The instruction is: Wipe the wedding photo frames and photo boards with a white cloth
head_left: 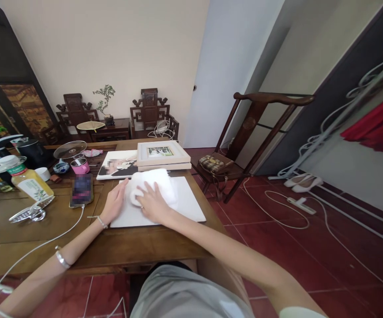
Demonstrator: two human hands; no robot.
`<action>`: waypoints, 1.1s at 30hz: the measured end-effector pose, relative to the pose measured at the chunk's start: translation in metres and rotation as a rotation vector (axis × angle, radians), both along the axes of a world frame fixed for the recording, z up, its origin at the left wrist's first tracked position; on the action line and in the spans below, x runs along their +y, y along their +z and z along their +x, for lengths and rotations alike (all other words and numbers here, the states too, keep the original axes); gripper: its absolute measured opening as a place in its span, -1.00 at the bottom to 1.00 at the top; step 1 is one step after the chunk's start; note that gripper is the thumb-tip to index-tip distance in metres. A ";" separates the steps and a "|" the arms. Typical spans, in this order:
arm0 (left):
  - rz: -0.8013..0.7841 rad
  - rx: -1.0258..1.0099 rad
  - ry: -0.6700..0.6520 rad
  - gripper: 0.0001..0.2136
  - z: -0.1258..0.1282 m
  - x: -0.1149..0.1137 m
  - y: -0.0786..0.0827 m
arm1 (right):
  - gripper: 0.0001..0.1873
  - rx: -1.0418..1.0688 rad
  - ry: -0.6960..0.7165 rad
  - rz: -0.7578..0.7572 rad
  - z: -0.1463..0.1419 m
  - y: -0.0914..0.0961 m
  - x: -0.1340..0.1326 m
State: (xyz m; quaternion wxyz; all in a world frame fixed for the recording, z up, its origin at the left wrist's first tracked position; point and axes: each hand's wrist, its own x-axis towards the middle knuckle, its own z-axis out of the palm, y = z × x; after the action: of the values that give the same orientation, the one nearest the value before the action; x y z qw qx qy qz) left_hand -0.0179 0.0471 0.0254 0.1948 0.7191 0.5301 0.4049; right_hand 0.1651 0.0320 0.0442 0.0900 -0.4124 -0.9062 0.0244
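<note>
A flat white board [189,204] lies near the front edge of the wooden table. On top of it sits a bunched, fluffy white cloth [161,178]. My right hand [153,204] presses down on this cloth, its fingers curved into the folds. At the board's left edge rests my left hand [114,204], fingers stretched out and holding nothing. Just behind the board are a white picture frame [187,160] with a small photo and a flat printed panel [103,171] partly under the frame.
Left on the table [118,249] are a phone [81,191] on a white cable, a silver hair clip [34,210], a bottle of yellow liquid [34,185] and a pink mug [80,166]. A wooden chair [244,132] holding a checked bag [215,163] stands right. Cables [291,225] cross the floor.
</note>
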 end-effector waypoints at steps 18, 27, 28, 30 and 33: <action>-0.006 0.139 -0.068 -0.54 0.006 -0.005 -0.004 | -0.64 0.060 0.088 -0.003 0.055 0.015 -0.012; -0.076 0.416 -0.092 -0.60 0.008 -0.006 -0.005 | -0.58 0.269 -0.089 -0.083 -0.003 0.014 0.053; -0.066 0.419 -0.105 -0.61 0.008 -0.006 -0.005 | -0.60 0.277 -0.073 -0.095 -0.012 0.016 0.056; -0.034 0.410 -0.132 -0.64 0.007 -0.006 -0.005 | -0.65 0.280 -0.033 -0.116 -0.026 0.019 0.060; 0.003 0.377 -0.136 -0.68 0.006 -0.004 -0.006 | -0.64 0.251 0.011 -0.136 -0.039 0.021 0.062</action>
State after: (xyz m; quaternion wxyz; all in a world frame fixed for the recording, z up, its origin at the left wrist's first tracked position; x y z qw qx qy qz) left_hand -0.0121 0.0429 0.0191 0.1181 0.8166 0.5068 0.2498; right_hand 0.1262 0.0943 0.0648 0.1741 -0.4064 -0.8863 0.1377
